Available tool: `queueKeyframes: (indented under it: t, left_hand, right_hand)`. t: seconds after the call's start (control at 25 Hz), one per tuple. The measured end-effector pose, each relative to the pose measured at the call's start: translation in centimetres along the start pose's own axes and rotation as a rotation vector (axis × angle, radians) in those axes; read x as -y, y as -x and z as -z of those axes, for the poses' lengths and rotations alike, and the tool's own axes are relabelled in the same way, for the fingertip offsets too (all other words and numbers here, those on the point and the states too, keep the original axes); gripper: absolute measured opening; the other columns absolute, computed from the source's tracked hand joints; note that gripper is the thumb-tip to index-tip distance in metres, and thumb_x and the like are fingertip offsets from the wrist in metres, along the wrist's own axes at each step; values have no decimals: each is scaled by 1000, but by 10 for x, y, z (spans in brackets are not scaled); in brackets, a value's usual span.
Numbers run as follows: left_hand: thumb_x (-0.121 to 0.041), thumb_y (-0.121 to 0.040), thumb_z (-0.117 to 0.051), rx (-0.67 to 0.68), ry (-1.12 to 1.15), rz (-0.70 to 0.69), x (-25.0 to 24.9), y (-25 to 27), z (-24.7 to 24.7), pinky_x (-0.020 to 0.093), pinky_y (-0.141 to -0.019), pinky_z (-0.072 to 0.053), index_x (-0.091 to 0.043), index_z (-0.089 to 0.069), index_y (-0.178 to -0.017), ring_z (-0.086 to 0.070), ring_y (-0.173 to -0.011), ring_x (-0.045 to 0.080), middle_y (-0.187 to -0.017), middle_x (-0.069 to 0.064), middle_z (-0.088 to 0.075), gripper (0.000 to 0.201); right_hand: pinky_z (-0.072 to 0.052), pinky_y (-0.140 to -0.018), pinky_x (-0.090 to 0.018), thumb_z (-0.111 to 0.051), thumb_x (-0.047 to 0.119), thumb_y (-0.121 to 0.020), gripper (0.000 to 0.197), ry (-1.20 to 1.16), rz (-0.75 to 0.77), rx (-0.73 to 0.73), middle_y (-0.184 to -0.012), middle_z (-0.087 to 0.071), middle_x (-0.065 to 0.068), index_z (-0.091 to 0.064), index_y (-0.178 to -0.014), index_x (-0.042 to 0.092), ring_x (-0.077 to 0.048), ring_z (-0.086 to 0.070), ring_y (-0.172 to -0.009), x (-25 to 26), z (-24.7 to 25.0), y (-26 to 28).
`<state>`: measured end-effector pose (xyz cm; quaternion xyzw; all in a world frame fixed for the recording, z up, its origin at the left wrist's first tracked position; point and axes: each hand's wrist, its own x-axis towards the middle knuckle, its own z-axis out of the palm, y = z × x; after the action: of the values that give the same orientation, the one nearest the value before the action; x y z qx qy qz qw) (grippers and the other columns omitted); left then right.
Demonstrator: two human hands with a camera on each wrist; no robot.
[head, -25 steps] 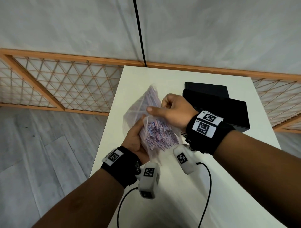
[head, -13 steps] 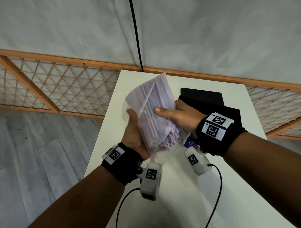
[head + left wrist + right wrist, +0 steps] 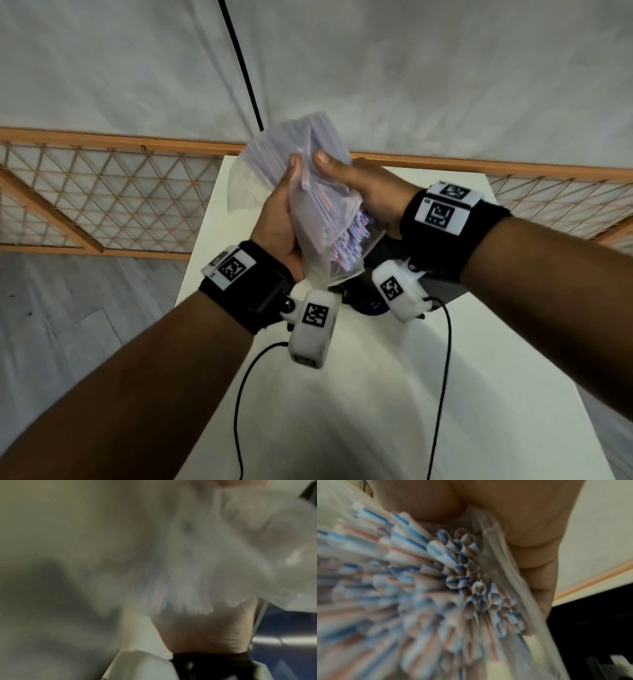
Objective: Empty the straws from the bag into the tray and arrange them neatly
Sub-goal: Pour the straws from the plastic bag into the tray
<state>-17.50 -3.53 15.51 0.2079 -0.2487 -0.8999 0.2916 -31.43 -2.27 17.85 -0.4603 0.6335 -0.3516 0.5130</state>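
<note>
Both hands hold a clear plastic bag (image 3: pixel 301 164) upright in the air above the white table (image 3: pixel 376 394). It is full of red, white and blue striped straws (image 3: pixel 346 236), whose ends point down at the bag's open mouth. My left hand (image 3: pixel 281 219) grips the bag from the left and my right hand (image 3: pixel 363 192) grips it from the right, thumbs on the front. The right wrist view shows the straw ends (image 3: pixel 462 577) close up beside my palm. The left wrist view is blurred, with the bag (image 3: pixel 171 574) over my palm. The black tray (image 3: pixel 442 291) lies under my right wrist, mostly hidden.
A wooden lattice fence (image 3: pixel 102 195) runs behind the table, with a grey wall above and grey floor (image 3: pixel 68 325) at the left. Two camera cables (image 3: pixel 442 377) trail over the near part of the table.
Both hands have lifted the bag of straws up off the table and tipped it upright, open end down, moving it right over the black tray.
</note>
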Motion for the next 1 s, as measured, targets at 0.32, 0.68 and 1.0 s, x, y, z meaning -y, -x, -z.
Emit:
queueKeyframes:
  t: [0.32,0.68,1.0]
  left_hand:
    - [-54,-60,-88,-60,-402,-100,5,-49,12,50,-110,-45,0,-61,-131,-64,-122,33,-132,20,-65,94]
    - [-20,-54,-95,-24,-673,-86,27,-68,28,49,-104,-51,-13,-75,-106,-70,-111,28,-116,12,-74,56]
    - [3,-74,-82,-92,-1207,53,9,-64,22,22,-91,-55,-16,-71,-95,-70,-90,6,-101,-1,-72,30]
  right_hand:
    - [-56,-92,-39,-97,35,-51,87,133,192,-79,-115,-72,-2,-58,-127,16,-17,-69,-105,-6,66,0]
    - [-45,-98,-22,-101,28,-42,119,294,324,-303,-132,-55,5,-36,-141,16,-5,-54,-121,-63,73,6]
    - [-46,-95,-13,-100,24,-45,107,257,399,-370,-128,-58,7,-42,-134,18,1,-55,-117,-68,78,11]
